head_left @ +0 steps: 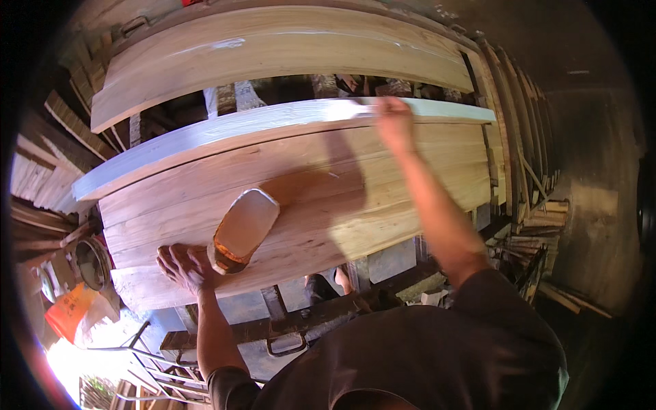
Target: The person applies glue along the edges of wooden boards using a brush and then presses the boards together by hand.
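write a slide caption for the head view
Right hand holds a blurred tool on a white-coated board; left hand rests by an open tub.

Glare whitens the lower left; the right is dim.

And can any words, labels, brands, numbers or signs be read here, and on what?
None can be read.
Orange bag: dark marks, too small and blurred to read.
Boards and container: no text that I can see.
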{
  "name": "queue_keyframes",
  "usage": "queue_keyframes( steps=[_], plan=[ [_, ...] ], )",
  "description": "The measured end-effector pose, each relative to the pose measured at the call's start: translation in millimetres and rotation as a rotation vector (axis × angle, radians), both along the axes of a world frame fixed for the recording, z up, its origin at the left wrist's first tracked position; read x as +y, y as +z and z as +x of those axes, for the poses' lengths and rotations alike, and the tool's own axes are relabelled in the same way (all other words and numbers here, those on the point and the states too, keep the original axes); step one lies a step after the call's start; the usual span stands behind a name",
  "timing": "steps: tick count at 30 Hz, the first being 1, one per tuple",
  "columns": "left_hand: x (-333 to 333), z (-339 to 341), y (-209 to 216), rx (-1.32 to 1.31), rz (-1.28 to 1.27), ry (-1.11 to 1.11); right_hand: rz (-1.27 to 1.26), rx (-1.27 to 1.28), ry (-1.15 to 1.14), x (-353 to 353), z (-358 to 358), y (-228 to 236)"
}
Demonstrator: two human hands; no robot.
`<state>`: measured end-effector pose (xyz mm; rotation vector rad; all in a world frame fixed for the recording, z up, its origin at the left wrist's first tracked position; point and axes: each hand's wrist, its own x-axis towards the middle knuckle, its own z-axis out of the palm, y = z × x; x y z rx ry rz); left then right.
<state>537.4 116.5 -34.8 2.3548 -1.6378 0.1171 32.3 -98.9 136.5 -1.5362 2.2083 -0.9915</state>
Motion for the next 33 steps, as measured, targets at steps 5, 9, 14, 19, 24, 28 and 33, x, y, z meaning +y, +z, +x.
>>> queue_keyframes(
  steps=[5, 9, 14, 19, 24, 28, 33],
  plan=[
    [-1, 2, -6, -0.027, 0.0, -0.03, -0.092, 0.199, -0.027, -11, -148, -2],
    [0, 0, 1, -0.023, 0.01, -0.001, 0.054, 0.413, 0.309, -31, 108, 17],
    [-7, 0, -1, -0.003, -0.005, -0.01, -0.024, 0.228, 0.637, -47, 262, 35],
    [-10, -6, 11, 0.024, 0.003, -0.002, -0.05, -0.382, 0.384, -61, 156, -16],
    [-4, -2, 8, 0.02, -0.009, 0.008, -0.075, 0.341, 0.077, -41, -74, 1],
    [-6, -7, 21, 0.052, 0.061, 0.054, 0.185, 0.414, 0.047, -10, 15, 32],
    [-9, -6, 24, 0.07, 0.063, 0.058, -0.051, 0.32, 0.454, 2, 230, 14]
  ],
)
